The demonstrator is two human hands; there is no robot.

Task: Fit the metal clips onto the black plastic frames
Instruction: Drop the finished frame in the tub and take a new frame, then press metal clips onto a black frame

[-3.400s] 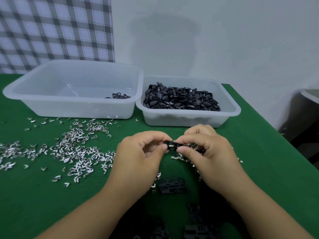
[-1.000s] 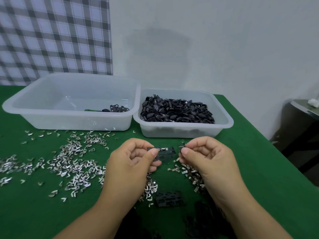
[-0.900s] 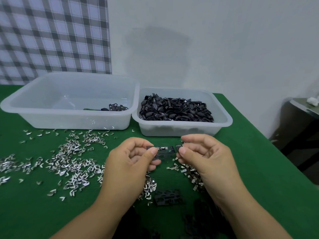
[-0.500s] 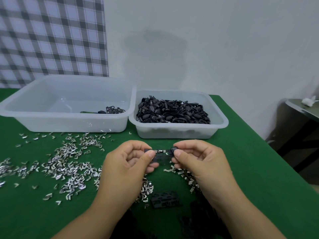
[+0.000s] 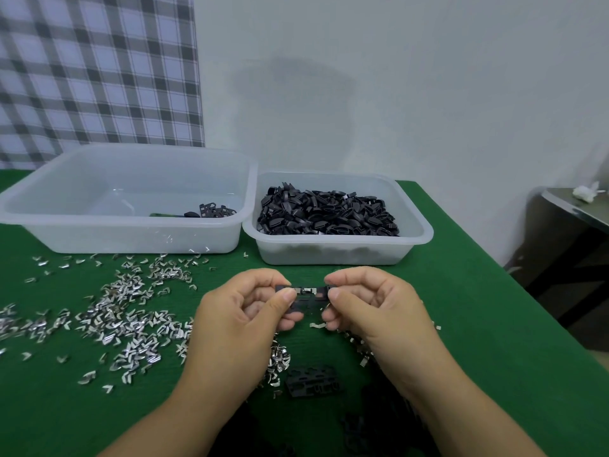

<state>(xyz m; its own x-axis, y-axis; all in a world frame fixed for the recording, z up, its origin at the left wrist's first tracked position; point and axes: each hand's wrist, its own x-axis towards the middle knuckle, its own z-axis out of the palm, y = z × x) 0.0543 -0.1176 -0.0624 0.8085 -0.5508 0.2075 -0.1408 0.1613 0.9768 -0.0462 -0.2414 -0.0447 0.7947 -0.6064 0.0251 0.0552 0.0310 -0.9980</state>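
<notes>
A small black plastic frame [image 5: 308, 296] with a silver metal clip on its top edge is held above the green table. My left hand [image 5: 244, 311] pinches its left end between thumb and fingers. My right hand [image 5: 369, 301] pinches its right end the same way. Loose metal clips [image 5: 122, 315] lie scattered on the cloth to the left, with a smaller heap [image 5: 278, 361] under my hands. Another black frame [image 5: 311, 380] lies flat on the table near my wrists.
Two translucent tubs stand at the back: the left tub [image 5: 82, 232] holds a few black frames [image 5: 216, 210], the right tub [image 5: 425, 230] is full of black parts [image 5: 326, 212]. More dark frames [image 5: 359, 427] lie at the near edge. A dark side table [image 5: 573, 209] stands right.
My right hand has come in from just beside the frame and now pinches its right end, so both hands hold it. The camera has tilted slightly.
</notes>
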